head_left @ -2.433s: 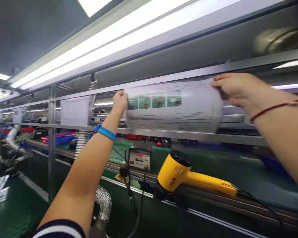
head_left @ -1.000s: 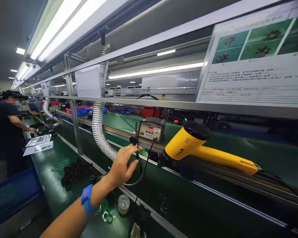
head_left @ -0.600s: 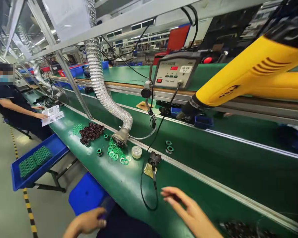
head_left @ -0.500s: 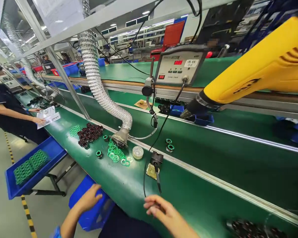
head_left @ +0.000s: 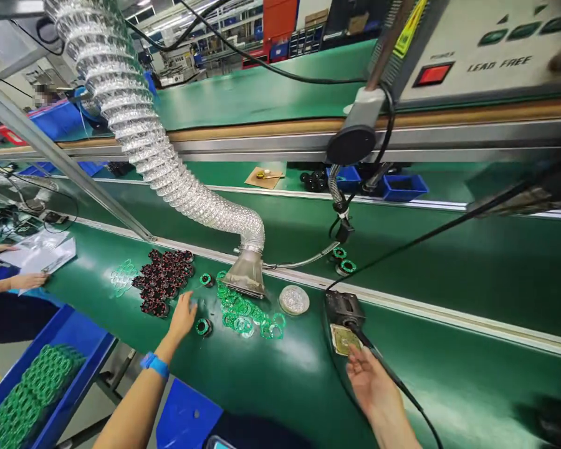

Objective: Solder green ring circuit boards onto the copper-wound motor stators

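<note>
green desk (head_left: 271, 374) over there — i have the left hand (head_left: 182, 317), fingers loosely parted, beside dark parts (head_left: 163, 277), the right hand (head_left: 368, 377), half-uncurled, near the soldering iron (head_left: 363, 338) — both empty.

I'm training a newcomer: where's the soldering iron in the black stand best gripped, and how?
Probably by its black handle, from the side of the right hand: the handle slants out of the stand toward the person, while the front end is hidden inside.

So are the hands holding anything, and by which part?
Nothing appears held: the left hand is near a small round green-topped part, the right hand beside the slim black rod-shaped handle.
</note>
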`<state>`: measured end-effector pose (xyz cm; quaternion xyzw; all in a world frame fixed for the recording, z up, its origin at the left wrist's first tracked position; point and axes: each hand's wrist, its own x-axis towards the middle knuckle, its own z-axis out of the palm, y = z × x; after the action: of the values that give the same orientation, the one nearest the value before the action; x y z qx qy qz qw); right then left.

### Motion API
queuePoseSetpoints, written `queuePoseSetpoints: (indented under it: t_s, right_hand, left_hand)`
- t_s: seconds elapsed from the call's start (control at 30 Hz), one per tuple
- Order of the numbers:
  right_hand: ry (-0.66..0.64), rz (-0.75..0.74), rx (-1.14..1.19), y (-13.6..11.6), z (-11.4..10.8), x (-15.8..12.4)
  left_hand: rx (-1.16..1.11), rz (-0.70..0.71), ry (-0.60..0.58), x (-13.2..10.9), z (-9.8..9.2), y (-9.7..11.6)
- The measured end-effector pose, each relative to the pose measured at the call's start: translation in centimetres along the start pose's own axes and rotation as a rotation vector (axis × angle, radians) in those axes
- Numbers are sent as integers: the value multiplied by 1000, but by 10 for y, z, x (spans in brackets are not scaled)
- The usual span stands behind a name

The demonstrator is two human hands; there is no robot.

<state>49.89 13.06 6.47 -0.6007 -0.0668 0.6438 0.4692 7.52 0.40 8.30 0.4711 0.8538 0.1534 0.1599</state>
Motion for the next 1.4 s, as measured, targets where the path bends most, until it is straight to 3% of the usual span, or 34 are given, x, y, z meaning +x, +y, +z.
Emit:
queuePoseSetpoints:
  t_s: [0.17,0.3,0.43,0.57,0.67,0.73,0.77,0.87,0.9,0.93,1.0,1.07,1.2,1.3,1.4]
  right_hand:
    - [-4,-146,10,4,3,15]
    - [-12,-251,-18,12,-1,17]
    - [68,-382,-26,19,-1,16]
    - [278,-616,12,31,-3,-3]
    - [384,-800,-9,60,-7,-29]
    - [390,-989,-277,87,-4,-45]
    - [300,-1071,-471,101,0,-52]
    - [-262,-1270,-795,137,28,-66]
    - [-470,-1374,-838,147,41,-69]
    - [-596,-1440,-859,155,54,-71]
    - [-754,-1551,-921,172,82,-77]
    - [-786,-1586,-1063,190,109,-85]
    - [-657,-1518,-1250,229,151,-100]
    - [-598,-1483,-1283,250,167,-101]
    - [-603,-1492,-1249,256,169,-94]
  left_hand:
    - [46,201,-41,67,0,16]
    - [81,298,-160,89,0,16]
    - [103,337,-228,76,-2,7]
    - [92,394,-267,57,-13,-1]
    - [74,408,-237,48,-17,-14]
    - [65,392,-164,38,-16,-25]
    - [65,373,-111,30,-15,-31]
    - [68,330,-29,0,-6,-46]
    - [47,343,-85,-10,-1,-50]
    - [42,375,-183,-19,4,-54]
    - [46,416,-305,-29,11,-59]
    - [-19,437,-344,-28,15,-62]
    - [-387,394,-375,-5,16,-63]
    - [-567,385,-460,15,20,-61]
    - [-617,411,-495,25,29,-57]
